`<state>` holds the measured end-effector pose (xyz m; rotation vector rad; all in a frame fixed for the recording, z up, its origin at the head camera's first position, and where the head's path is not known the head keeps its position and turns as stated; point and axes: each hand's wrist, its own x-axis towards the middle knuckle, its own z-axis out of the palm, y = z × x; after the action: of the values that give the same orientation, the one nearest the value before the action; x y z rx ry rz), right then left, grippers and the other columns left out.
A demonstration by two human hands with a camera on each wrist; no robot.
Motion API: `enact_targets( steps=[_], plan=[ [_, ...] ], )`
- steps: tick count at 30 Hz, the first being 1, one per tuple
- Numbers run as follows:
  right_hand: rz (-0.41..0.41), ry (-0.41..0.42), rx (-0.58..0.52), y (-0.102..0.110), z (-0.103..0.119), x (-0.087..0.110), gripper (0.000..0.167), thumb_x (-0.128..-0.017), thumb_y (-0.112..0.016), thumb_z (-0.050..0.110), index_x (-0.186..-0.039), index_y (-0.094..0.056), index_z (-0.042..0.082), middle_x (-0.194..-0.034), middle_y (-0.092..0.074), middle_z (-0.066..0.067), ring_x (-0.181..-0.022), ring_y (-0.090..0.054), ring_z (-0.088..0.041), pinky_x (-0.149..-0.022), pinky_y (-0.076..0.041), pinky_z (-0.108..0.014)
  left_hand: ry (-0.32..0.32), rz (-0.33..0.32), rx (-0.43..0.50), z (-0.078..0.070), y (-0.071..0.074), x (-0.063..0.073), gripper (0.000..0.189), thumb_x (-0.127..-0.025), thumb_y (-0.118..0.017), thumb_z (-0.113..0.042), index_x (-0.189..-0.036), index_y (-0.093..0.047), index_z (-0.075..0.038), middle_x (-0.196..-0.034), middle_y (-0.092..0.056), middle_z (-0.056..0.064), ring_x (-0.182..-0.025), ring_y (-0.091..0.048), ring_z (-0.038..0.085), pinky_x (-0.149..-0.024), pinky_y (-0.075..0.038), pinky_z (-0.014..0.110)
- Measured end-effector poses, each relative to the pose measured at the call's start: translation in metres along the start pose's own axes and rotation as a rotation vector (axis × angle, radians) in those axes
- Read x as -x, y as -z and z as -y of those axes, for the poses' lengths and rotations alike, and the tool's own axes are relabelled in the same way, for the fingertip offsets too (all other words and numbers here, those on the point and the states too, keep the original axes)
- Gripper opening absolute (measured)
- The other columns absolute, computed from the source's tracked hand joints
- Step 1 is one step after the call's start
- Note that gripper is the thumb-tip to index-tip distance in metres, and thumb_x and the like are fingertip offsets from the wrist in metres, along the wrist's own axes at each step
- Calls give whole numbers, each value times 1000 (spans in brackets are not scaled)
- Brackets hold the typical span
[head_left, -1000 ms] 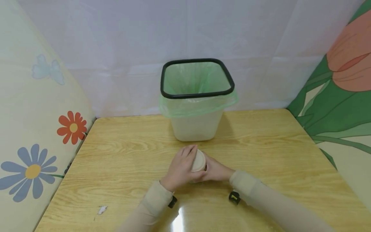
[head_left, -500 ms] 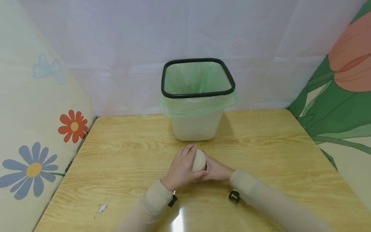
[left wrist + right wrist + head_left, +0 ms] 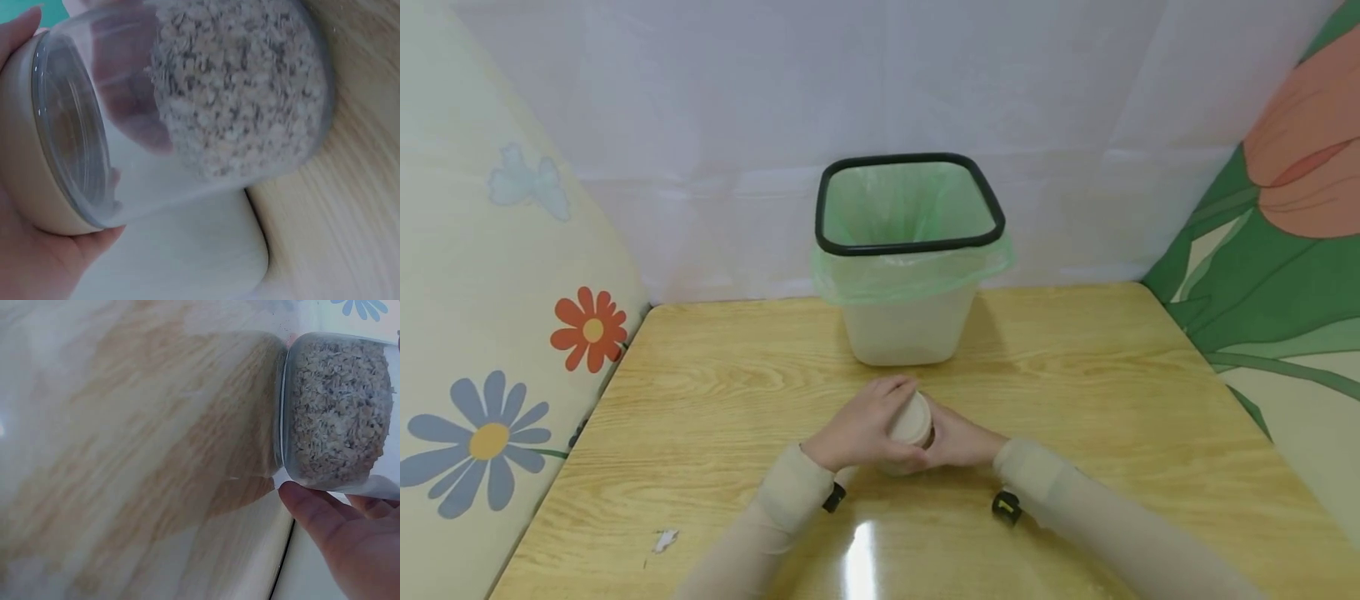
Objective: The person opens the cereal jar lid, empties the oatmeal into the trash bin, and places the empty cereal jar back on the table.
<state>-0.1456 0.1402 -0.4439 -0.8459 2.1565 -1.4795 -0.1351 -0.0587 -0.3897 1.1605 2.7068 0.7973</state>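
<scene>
The left hand (image 3: 861,429) curls round the lid (image 3: 28,156) and the right hand (image 3: 958,439) grips the clear body lower down, so the jar (image 3: 181,106) stands upright between the two, its base on the table (image 3: 1075,392) and flakes (image 3: 262,81) filling its lower part. Just ahead of both hands is the bin (image 3: 902,333), a green liner (image 3: 917,279) hanging outside below its black rim (image 3: 910,247). Out past the left hand runs a flowered wall (image 3: 445,292), and nearer the person than that hand a torn patch (image 3: 666,540) marks the wood.
</scene>
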Motion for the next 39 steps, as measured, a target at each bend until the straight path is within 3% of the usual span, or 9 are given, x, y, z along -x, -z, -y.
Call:
enact_targets(
  steps=[6, 16, 30, 39],
  plan=[
    [7, 4, -6, 0, 1, 0, 98, -72, -85, 16, -146, -25, -4, -130, -50, -17, -114, -53, -28, -98, -43, -36, 8, -53, 7, 1, -6, 1, 88, -80, -75, -44, -145, -38, 4, -145, -42, 19, -131, -40, 32, -105, -37, 45],
    [0, -5, -8, -1, 2, 0, 99, -73, -85, 14, -147, -22, -6, -132, -49, -21, -115, -52, -30, -98, -43, -36, -12, -203, -98, -5, -15, 2, 83, -79, -76, -40, -139, -45, 8, -135, -50, 22, -123, -46, 36, -104, -38, 44],
    [15, -13, -24, -1, 3, 1, 108, -73, -84, 12, -152, -11, -3, -144, -38, -24, -125, -45, -36, -105, -36, -48, 49, -277, -141, -12, -22, 3, 83, -79, -77, -40, -137, -46, 10, -132, -52, 22, -120, -48, 35, -105, -37, 44],
    [20, 4, -7, -1, 2, 0, 108, -75, -83, 12, -152, -10, -4, -146, -36, -25, -126, -44, -36, -106, -36, -44, 86, -334, -154, -18, -26, 3, 81, -80, -75, -42, -134, -48, 13, -130, -54, 23, -120, -49, 36, -103, -40, 45]
  ],
)
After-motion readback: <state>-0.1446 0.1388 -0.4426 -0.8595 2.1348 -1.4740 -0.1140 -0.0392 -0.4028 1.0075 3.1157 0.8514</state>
